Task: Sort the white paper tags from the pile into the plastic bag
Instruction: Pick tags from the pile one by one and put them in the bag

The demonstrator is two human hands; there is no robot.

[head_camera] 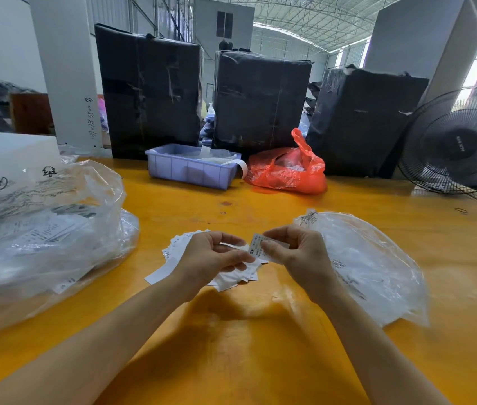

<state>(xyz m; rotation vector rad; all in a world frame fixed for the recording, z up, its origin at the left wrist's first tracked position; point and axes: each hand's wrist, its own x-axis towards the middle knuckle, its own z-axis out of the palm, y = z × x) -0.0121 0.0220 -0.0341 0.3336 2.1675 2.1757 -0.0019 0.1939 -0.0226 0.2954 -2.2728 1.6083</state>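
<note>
A pile of white paper tags (173, 255) lies on the orange table, partly hidden under my left hand (211, 258). That hand holds a few tags from the pile, thumb on top. My right hand (295, 252) pinches one printed white tag (256, 247) between thumb and fingers, just right of the left hand. A flat clear plastic bag (377, 267) with black print lies under and to the right of my right hand.
A big clear bag of printed tags (44, 229) fills the left of the table (260, 346). At the back stand a lilac tray (190, 168), a red plastic bag (287, 171), three black wrapped bales (260, 100) and a black fan (459, 144) at the right.
</note>
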